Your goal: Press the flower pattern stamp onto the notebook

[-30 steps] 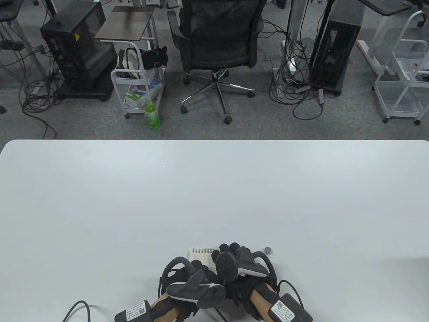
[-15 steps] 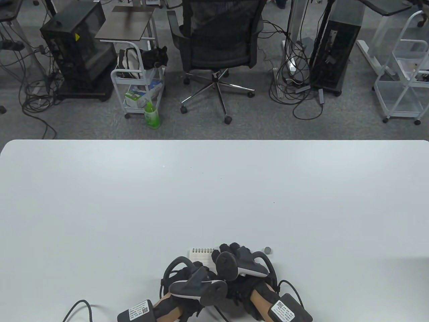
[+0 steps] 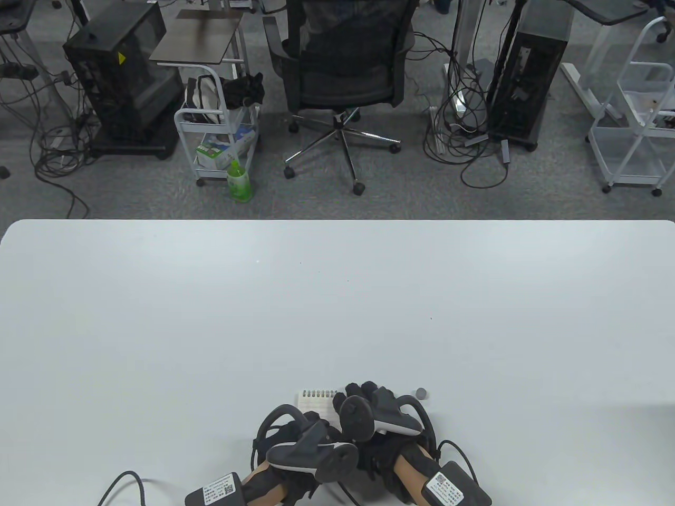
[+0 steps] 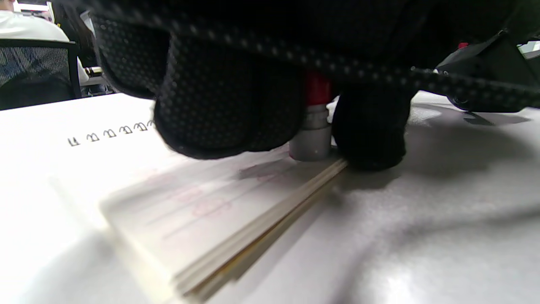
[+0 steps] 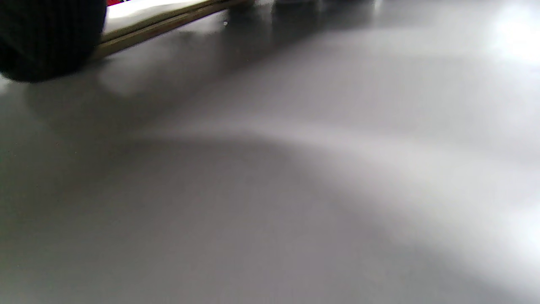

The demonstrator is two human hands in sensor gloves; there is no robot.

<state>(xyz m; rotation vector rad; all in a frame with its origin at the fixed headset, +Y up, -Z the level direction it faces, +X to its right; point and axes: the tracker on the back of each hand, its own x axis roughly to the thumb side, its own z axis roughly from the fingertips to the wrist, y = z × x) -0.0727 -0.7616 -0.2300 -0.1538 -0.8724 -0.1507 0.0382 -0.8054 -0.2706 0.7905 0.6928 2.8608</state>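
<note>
A small spiral notebook [image 3: 315, 401] lies open at the table's near edge; it also shows in the left wrist view [image 4: 190, 198]. The stamp [image 4: 313, 131], with a red body and a grey base, stands upright with its base on the page near the notebook's right edge. My right hand [image 3: 364, 395] reaches over that edge and holds the stamp; the table view hides the stamp itself. My left hand [image 3: 295, 435] rests its fingers [image 4: 223, 105] on the page beside the stamp. In the right wrist view only a gloved fingertip [image 5: 42, 42] and the notebook's edge [image 5: 168, 14] show.
A small grey cap [image 3: 421, 392] lies on the white table [image 3: 337, 305] just right of my right hand. Cables run off both wrists at the near edge. An office chair [image 3: 343, 63] and carts stand beyond the far edge.
My left hand has edged slightly to the right. The right hand, the stamp and the notebook have stayed in place.
</note>
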